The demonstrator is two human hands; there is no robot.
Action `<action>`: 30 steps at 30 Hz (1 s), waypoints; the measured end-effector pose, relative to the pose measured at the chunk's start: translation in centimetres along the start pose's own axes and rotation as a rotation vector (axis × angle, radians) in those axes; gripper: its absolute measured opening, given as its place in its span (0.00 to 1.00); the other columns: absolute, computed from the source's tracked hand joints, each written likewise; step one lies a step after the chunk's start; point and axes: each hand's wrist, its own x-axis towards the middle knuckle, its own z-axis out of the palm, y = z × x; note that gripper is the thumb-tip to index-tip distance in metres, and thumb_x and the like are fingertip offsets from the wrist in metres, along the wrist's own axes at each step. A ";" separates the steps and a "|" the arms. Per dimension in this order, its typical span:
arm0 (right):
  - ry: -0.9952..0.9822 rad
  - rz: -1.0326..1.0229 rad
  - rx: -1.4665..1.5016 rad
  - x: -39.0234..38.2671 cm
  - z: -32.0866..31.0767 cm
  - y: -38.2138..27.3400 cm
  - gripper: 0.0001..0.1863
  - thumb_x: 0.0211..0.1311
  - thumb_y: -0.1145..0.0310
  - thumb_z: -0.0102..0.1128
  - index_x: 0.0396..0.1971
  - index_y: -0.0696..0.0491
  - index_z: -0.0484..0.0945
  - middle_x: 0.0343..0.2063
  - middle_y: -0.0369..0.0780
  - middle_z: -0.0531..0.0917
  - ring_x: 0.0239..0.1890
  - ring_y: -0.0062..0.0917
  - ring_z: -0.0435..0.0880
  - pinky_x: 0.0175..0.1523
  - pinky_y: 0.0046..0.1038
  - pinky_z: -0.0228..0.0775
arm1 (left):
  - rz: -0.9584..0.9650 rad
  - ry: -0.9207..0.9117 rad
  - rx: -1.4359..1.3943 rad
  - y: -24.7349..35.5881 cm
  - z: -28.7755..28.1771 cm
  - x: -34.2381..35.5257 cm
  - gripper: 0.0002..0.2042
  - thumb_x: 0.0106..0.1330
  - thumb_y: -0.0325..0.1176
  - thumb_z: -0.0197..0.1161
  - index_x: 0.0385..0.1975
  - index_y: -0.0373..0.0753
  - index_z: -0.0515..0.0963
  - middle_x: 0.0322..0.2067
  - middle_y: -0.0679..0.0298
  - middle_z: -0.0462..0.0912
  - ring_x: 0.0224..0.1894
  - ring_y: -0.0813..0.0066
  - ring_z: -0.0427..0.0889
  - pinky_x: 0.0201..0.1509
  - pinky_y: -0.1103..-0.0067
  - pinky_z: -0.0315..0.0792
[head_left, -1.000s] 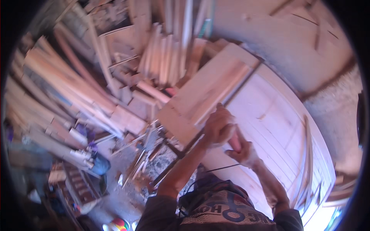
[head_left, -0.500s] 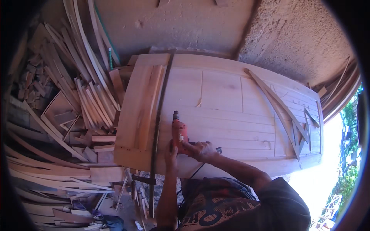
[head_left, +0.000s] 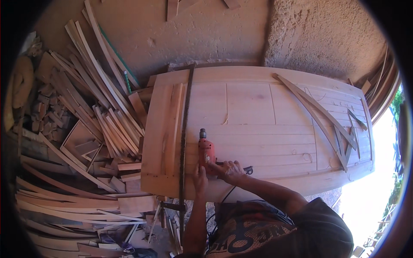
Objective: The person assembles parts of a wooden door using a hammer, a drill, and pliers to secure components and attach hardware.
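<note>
A red power drill (head_left: 207, 149) lies over the near left part of a pale wooden door panel (head_left: 254, 105), its black chuck facing away from me. My right hand (head_left: 230, 172) is closed round the drill's handle, with the cable running down toward my body. At the rear of the drill body, my left hand (head_left: 200, 179) is closed against it, fingers partly hidden. Just left of the drill, a long dark bar clamp (head_left: 185, 116) crosses the panel. Whether a bit sits in the chuck is too small to tell.
Thin wooden strips (head_left: 174, 129) lie beside the clamp. A wooden triangle frame (head_left: 318, 109) and a try square (head_left: 357, 119) rest on the panel's right part. Stacked offcuts (head_left: 81, 210) crowd the left side. A rough wall (head_left: 215, 38) stands behind.
The whole view has shifted, so the panel and my hands appear slightly farther right and lower. Both hands keep their hold on the drill.
</note>
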 end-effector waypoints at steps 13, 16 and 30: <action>0.443 0.237 0.362 -4.1 -0.5 7.8 0.32 0.67 0.53 0.56 0.67 0.51 0.65 0.47 0.52 0.81 0.50 0.49 0.79 0.57 0.48 0.67 | 0.130 0.127 0.202 1.5 0.8 -0.9 0.16 0.74 0.32 0.48 0.53 0.30 0.76 0.41 0.57 0.82 0.45 0.71 0.79 0.51 0.73 0.71; 0.570 0.393 0.138 -6.6 -1.0 12.0 0.28 0.67 0.57 0.56 0.64 0.52 0.69 0.55 0.49 0.78 0.57 0.45 0.75 0.61 0.47 0.64 | 0.136 0.162 0.218 0.6 0.5 -0.7 0.15 0.74 0.32 0.49 0.51 0.31 0.76 0.39 0.59 0.81 0.42 0.71 0.78 0.49 0.73 0.71; 0.629 0.116 -0.296 -8.0 1.9 14.8 0.25 0.73 0.59 0.49 0.60 0.61 0.72 0.56 0.55 0.77 0.57 0.51 0.75 0.59 0.48 0.69 | 0.045 0.155 0.208 -4.8 -1.4 -0.3 0.27 0.74 0.52 0.50 0.59 0.32 0.71 0.53 0.47 0.77 0.58 0.55 0.75 0.64 0.66 0.67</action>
